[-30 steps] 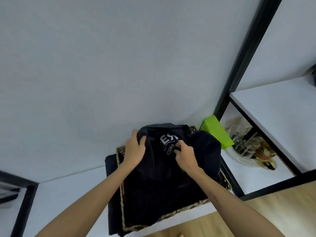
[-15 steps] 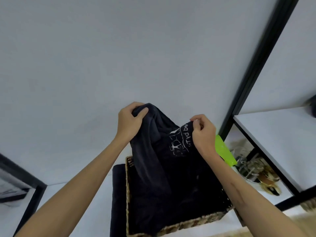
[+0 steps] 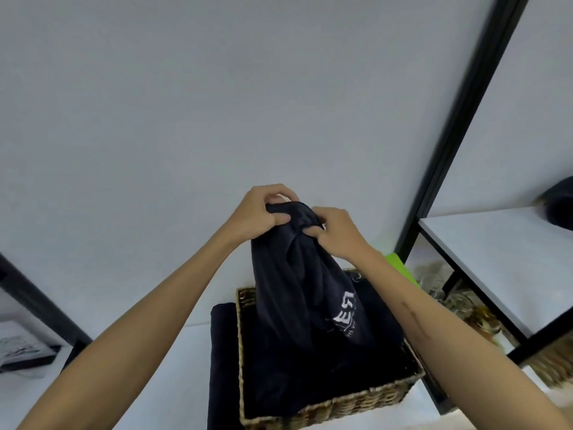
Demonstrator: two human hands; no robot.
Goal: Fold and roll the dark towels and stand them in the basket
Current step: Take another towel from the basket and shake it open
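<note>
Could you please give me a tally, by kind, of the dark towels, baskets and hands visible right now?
Dark towels: 2, the held towel and the folded towel lying left of the basket; any in the basket's dark interior cannot be counted.
Wicker basket: 1
Hands: 2, left hand and right hand, both gripping the held towel.
Total: 5

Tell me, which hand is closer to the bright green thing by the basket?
The right hand. It grips the dark towel just up and left of the green thing. The left hand grips the towel's top too, but farther left, on the far side of the right hand.
</note>
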